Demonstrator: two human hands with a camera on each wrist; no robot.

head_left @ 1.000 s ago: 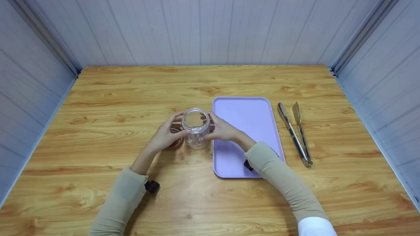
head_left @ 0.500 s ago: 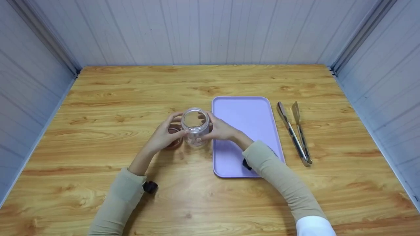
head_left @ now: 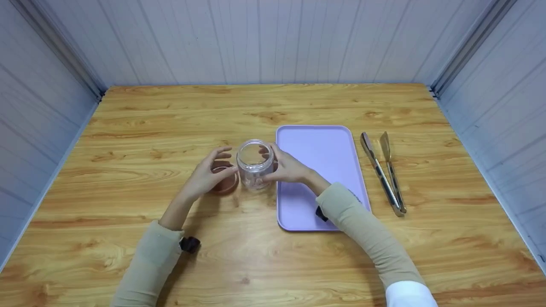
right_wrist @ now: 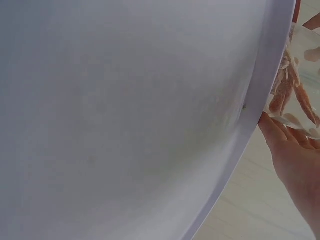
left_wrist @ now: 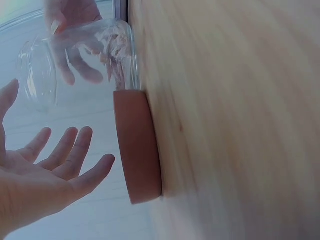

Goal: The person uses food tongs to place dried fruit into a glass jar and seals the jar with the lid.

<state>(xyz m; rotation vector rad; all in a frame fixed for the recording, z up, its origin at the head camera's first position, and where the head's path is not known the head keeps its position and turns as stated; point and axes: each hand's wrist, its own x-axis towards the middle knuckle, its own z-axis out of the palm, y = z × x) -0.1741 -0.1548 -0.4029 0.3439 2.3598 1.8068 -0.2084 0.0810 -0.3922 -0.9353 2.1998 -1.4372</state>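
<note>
A clear jar (head_left: 255,170), its top uncovered, stands upright on the table left of the lavender tray. Dried-looking, pinkish-brown pieces (right_wrist: 283,92) lie at its bottom. My right hand (head_left: 291,167) grips the jar from the right, fingers behind and thumb in front. On the jar's other side, my left hand (head_left: 204,175) is spread, its fingertips just apart from the glass and nothing held. Under that hand, a reddish-brown lid (left_wrist: 137,147) lies flat on the table next to the jar's base; the hand partly hides it in the head view.
The lavender tray (head_left: 315,145) lies beneath my right forearm, close to the jar. Metal tongs (head_left: 386,175) rest spread apart on the table to its right. Pale panelled walls (head_left: 273,42) close off the wooden table (head_left: 140,140) at the back and both sides.
My left hand has let go of the jar and moved a little to the left, uncovering more of the lid. The right hand keeps its grip, and the jar has hardly moved.
</note>
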